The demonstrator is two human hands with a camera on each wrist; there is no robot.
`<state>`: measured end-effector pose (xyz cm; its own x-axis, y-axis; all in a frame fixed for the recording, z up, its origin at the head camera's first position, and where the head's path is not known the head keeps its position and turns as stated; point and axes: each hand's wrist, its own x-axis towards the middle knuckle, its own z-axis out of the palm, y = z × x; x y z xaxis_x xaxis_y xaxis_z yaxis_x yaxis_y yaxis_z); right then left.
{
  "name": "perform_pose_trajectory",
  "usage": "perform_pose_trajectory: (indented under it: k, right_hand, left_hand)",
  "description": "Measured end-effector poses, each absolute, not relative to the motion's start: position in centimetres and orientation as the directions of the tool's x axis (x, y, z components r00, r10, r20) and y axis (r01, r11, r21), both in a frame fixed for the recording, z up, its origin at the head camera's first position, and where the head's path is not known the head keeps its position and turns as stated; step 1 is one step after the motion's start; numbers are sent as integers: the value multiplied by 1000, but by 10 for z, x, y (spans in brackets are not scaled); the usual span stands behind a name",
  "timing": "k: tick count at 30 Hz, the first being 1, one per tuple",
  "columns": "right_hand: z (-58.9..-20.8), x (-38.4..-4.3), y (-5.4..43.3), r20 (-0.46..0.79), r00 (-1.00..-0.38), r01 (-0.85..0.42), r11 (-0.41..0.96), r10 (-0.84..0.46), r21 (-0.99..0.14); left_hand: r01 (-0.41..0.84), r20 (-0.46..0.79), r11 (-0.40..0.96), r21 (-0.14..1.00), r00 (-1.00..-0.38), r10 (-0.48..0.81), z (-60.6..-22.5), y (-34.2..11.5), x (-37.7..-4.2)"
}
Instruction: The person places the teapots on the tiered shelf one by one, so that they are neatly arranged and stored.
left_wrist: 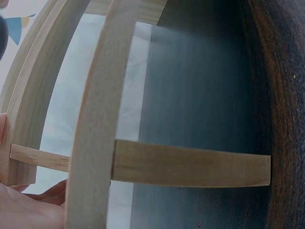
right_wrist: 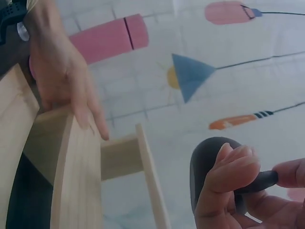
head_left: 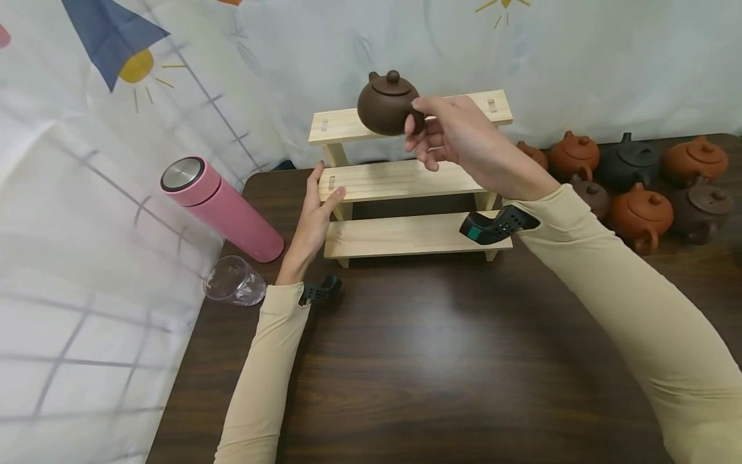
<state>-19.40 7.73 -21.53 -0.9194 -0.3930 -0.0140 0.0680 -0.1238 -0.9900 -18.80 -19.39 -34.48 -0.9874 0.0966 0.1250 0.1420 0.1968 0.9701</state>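
Observation:
A dark brown clay teapot (head_left: 387,106) is held up by my right hand (head_left: 458,129), whose thumb and fingers pinch its handle. In the head view it overlaps the top board of the three-tier wooden stand (head_left: 400,180); whether it touches the board cannot be told. My left hand (head_left: 310,222) holds the left end of the middle board, thumb over the top and the other fingers along the outer side. The right wrist view shows the teapot (right_wrist: 202,162) partly hidden behind the right hand's fingers (right_wrist: 233,171).
Left of the stand are a pink thermos (head_left: 226,212) and a clear glass cup (head_left: 234,281). Several orange, black and brown teapots (head_left: 642,209) stand together at the right on the dark wooden table (head_left: 435,361). A patterned white curtain (head_left: 278,71) hangs behind.

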Motion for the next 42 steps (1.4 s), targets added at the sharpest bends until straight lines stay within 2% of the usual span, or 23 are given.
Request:
perform_pose_trajectory:
  k: [11,21,28,42]
  right_hand:
    - [-220,-221,27,-82,-919,87,6,-386,-996]
    - [-224,-230,16,-123,-919,108,60,-374,-992]
    - [-225,-231,10,-111,-911,68,122,-398,-990]
    - [-234,-230,6,-77,-901,49,74,-427,-996]
  left_hand:
    - [138,123,198,970,-989,84,-346,-192,-187]
    - [133,115,204,970,-989,97,-346,-187,-185]
    - [133,114,200,971,-988,102,-344,-186,-185]
    - [124,105,178,976,-988,113,-346,-182,-187]
